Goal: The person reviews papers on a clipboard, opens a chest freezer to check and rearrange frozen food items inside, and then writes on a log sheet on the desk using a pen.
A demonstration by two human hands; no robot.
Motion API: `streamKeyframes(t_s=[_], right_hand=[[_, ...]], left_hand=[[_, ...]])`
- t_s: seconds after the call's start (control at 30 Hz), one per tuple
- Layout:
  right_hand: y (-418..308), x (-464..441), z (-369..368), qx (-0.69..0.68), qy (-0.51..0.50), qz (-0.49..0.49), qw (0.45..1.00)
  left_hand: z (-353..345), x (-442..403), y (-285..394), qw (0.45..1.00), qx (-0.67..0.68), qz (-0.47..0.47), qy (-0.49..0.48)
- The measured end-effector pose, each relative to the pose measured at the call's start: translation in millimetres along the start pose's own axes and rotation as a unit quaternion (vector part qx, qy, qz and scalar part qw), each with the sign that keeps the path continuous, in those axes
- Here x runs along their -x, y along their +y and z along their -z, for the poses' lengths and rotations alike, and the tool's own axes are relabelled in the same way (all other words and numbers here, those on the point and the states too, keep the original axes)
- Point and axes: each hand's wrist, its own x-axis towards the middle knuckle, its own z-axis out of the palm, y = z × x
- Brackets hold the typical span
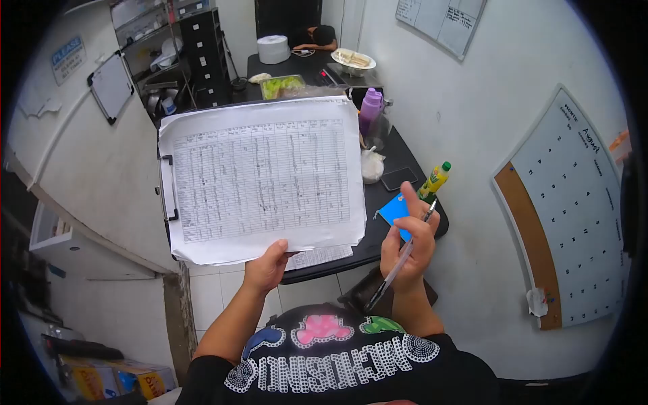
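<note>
A clipboard (168,189) bears a stack of white sheets with a printed, handwritten-filled table (263,179). My left hand (267,267) grips its lower edge, thumb on top of the papers. To the right, my right hand (412,246) is raised with a clear pen (398,265) between its fingers, the index finger pointing up. The pen is apart from the papers. Behind my right hand lie a blue item (393,214) and a green-capped yellow bottle (435,180) on the black table (405,156).
A phone (399,179), a white bag (372,166) and a purple bottle (370,110) stand or lie beyond the clipboard. Further back are a tray of greens (282,86), a bowl (354,62) and a person (322,37) leaning on the table. A calendar board (574,216) hangs right.
</note>
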Motion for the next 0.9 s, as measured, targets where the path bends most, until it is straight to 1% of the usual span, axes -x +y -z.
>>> streamKeyframes(t_s=[0.1, 0.2, 0.3, 0.4, 0.6, 0.7, 0.9], right_hand=[[2, 1, -1, 0.008, 0.034, -0.011, 0.999], [0, 1, -1, -0.008, 0.053, -0.045, 0.998], [1, 3, -2, -0.036, 0.052, -0.067, 0.996], [5, 3, -6, -0.083, 0.052, -0.061, 0.993], [6, 4, -9, -0.071, 0.055, -0.049, 0.995], [7, 3, -11, -0.067, 0.05, -0.033, 0.996], [7, 5, -11, -0.069, 0.042, -0.04, 0.996]], left_hand=[[-4, 0, -2, 1.0, 0.003, -0.003, 0.01], [-11, 1, 1, 1.0, 0.01, -0.018, 0.002], [-3, 0, -1, 1.0, -0.008, -0.018, -0.003], [-8, 0, 2, 0.999, -0.004, -0.035, -0.004], [8, -1, -4, 0.998, -0.019, -0.031, -0.043], [6, 1, -2, 0.998, -0.023, -0.038, -0.041], [-9, 3, 5, 0.999, 0.008, -0.04, -0.008]])
